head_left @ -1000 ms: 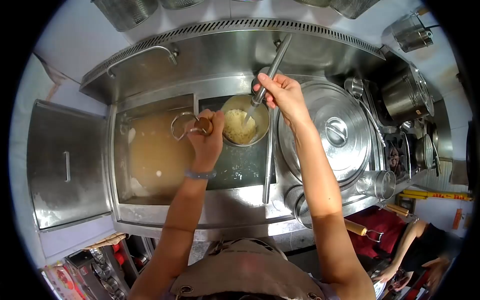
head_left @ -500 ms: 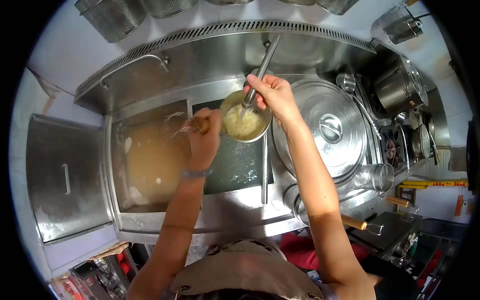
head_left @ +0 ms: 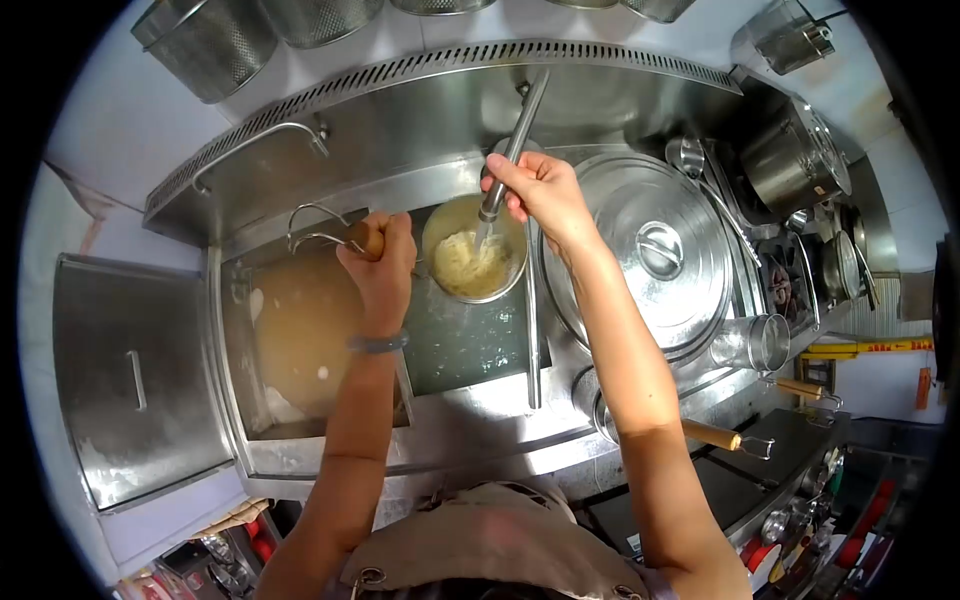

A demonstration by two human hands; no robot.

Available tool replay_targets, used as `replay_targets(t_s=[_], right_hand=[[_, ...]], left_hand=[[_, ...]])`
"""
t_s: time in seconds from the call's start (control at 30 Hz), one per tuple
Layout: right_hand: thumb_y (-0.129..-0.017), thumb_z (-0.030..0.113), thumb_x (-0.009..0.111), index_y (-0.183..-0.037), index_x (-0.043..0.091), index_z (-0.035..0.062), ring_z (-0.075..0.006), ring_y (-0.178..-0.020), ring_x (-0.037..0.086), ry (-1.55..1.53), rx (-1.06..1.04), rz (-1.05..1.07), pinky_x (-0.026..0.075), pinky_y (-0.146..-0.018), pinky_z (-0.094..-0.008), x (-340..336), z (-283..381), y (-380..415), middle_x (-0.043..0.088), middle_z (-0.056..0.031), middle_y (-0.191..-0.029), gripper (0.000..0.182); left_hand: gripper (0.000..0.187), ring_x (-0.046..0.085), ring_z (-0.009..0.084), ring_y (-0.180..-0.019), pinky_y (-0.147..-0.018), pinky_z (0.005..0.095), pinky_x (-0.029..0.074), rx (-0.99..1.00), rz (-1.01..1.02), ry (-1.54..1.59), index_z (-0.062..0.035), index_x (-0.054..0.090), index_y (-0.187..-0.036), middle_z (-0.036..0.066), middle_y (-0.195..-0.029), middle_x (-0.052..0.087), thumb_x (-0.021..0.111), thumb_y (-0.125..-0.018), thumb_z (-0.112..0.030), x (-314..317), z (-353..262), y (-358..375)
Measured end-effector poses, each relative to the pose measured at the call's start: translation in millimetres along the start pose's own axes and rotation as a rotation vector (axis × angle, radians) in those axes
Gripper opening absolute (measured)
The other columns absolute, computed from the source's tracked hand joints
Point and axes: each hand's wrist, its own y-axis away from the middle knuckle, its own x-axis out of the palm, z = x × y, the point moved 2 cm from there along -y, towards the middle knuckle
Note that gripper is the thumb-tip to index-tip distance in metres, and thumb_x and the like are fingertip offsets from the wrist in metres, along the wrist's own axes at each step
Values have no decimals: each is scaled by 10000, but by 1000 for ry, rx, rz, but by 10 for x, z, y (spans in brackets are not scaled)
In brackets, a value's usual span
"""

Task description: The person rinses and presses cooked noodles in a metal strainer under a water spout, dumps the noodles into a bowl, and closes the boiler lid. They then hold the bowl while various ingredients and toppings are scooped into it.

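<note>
My left hand (head_left: 385, 275) grips the wooden handle (head_left: 368, 240) of a strainer, with a metal hook at the handle's outer end. The round strainer basket (head_left: 474, 248) holds pale noodles (head_left: 470, 268) above the dark water of the right tank (head_left: 460, 350). My right hand (head_left: 540, 195) is closed around a long metal utensil (head_left: 520, 135), its upper end pointing to the back wall. The utensil's lower tip reaches into the noodles.
Left of the noodles lies a tank of cloudy tan water (head_left: 305, 320). A large lidded pot (head_left: 645, 250) stands on the right. Wooden-handled strainers (head_left: 712, 434) rest at the front right. Perforated baskets (head_left: 205, 50) hang along the back wall.
The strainer basket has shifted slightly left and toward me, and my left hand has moved left with its handle. My right hand has moved slightly left with the utensil.
</note>
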Motion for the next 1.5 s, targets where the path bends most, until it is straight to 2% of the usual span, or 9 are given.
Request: replay_targets(t_s=[0.2,0.27,0.47,0.63,0.77,1.0,1.13,1.33,1.5], right_hand=[[-824,184,643,-756,564,-35,-31,-434,427,16,19,-16,323,-376,-175,26,22,-7,619,-84,-674,242],[-825,189,643,-761,565,-34,-30,-434,427,19,16,4,327,-374,-172,8,25,6,622,-88,-684,245],[-825,197,645,-776,571,-33,-30,-436,429,77,39,-19,329,-376,-176,-18,42,23,627,-83,-684,247],[-833,196,635,-786,564,-27,-35,-428,425,44,34,-10,327,-382,-174,10,-4,7,626,-85,-686,238],[-835,211,630,-726,520,11,-49,-430,432,53,40,3,344,-402,-184,-23,63,52,622,-87,-685,253],[-852,190,583,-727,449,43,-98,-381,438,0,113,84,380,-346,-227,433,15,-336,487,-25,-555,234],[-861,198,579,-858,486,-5,-188,-603,604,-196,122,102,554,-560,-306,938,-156,-1003,561,-90,-692,223],[-884,161,462,-953,484,-19,-254,-758,614,-393,123,-50,561,-647,-361,1351,-397,-2222,583,-154,-827,194],[-890,159,441,-1008,481,-46,-286,-855,604,-552,109,-7,534,-783,-377,1256,-459,-2204,579,-188,-961,240]], left_hand=[[192,414,61,-451,-411,231,300,23,32,-184,-72,492,-664,-19,-563,484,635,-788,-101,-147,537,-117],[222,408,45,-470,-429,225,295,-172,-15,85,-69,495,-617,-23,-556,478,642,-783,-91,-144,216,-62],[236,343,33,-471,-438,223,277,251,52,-194,-73,475,-614,-65,-558,411,598,-815,-87,-4,86,-59],[243,350,28,-470,-432,211,256,109,208,-232,-87,470,-606,-59,-537,404,592,-816,-87,-86,306,-78],[297,343,14,-533,-469,229,287,-88,-49,45,-58,405,-581,-71,-547,370,593,-810,-74,-76,-37,-22],[247,408,17,-528,-464,211,312,-52,-163,-157,-58,492,-592,-58,-548,464,625,-800,-48,-402,88,407],[201,414,42,-490,-441,236,324,-52,-292,-203,-39,510,-647,-36,-528,470,667,-771,-59,-771,61,865],[197,446,73,-467,-440,259,350,97,-452,-517,-28,515,-649,16,-518,478,683,-748,-58,-1014,-201,1436],[132,509,46,-610,-515,206,414,-47,-443,-81,-5,542,-709,-10,-661,559,657,-773,-26,-852,-395,1652]])
